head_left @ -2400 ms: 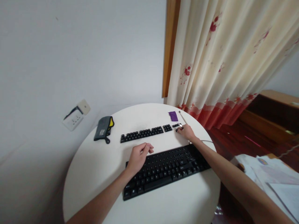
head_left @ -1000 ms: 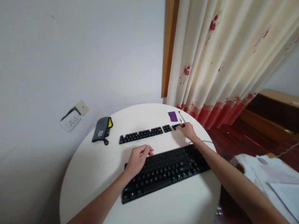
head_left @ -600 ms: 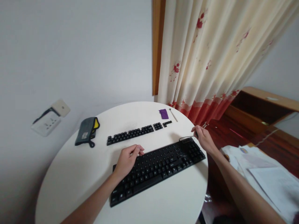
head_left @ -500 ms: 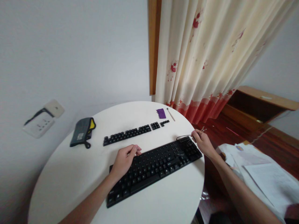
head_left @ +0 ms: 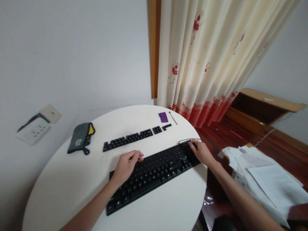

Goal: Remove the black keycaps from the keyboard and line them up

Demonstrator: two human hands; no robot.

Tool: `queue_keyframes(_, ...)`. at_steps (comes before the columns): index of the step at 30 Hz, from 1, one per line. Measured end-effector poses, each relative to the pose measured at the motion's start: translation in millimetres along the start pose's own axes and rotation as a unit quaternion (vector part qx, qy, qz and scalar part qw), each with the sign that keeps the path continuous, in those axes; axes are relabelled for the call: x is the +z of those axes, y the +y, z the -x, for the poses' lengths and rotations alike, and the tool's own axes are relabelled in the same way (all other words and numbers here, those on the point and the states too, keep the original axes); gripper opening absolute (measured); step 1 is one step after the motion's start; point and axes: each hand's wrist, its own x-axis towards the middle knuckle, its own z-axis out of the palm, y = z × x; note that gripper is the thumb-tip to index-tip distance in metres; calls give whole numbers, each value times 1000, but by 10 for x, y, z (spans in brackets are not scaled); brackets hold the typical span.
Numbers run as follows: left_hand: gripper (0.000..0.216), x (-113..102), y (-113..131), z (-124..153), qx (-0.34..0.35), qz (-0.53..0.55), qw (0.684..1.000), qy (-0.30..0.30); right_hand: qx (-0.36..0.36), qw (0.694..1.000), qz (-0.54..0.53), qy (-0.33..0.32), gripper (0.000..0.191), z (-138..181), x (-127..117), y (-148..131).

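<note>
A black keyboard (head_left: 154, 173) lies at a slant across the white round table (head_left: 72, 192). My left hand (head_left: 127, 163) rests over its left rear part, fingers curled and thumb pressed to them; whatever they hold, if anything, is hidden. At the number pad end, my right hand (head_left: 200, 151) is closed in a pinch on a thin wire keycap puller, now mostly hidden by the fingers. Its fingertips are low over the keys there. A thin dark cable (head_left: 185, 140) loops behind that end. Loose black keycaps (head_left: 130, 139) stand in rows behind the keyboard.
A purple cloth pouch (head_left: 163, 117) and a slim brush (head_left: 173, 118) lie at the back. On the left stands a grey pouch (head_left: 79, 137) with a yellow patch. Papers (head_left: 271, 183) are piled right of the table, and a curtain (head_left: 192, 64) hangs behind.
My right hand has moved from beyond the keyboard's right end in over the number pad, the wire ends no longer showing. My left hand stays in place; the view has shifted slightly.
</note>
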Motion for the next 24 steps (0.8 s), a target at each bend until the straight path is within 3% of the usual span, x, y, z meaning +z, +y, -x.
queue_keyframes(3, 36, 9, -11, 1, -1, -2, 1000, -9, 17, 997, 81, -8, 27, 0, -4, -11)
queue_keyframes(5, 36, 18, -11, 1, -2, -4, 1000, -15, 12, 997, 81, -11, 25, -11, -17, 1)
queue_keyframes(12, 35, 28, 28, 4, -5, -12, 999, -35, 6, 996, -86, -7, 31, -61, -22, 116)
queue_keyframes(18, 35, 29, 32, 4, 3, -9, 999, -41, 71, 979, -193, -11, 33, -89, -52, 187)
queue_keyframes(21, 35, 28, 16, 2, 4, 0, 999, -42, 73, 971, -228, -4, 33, -105, -123, 81)
queue_keyframes(24, 32, 26, 8, 4, 13, 21, 999, -38, 39, 969, -244, 20, 36, -115, -169, -197)
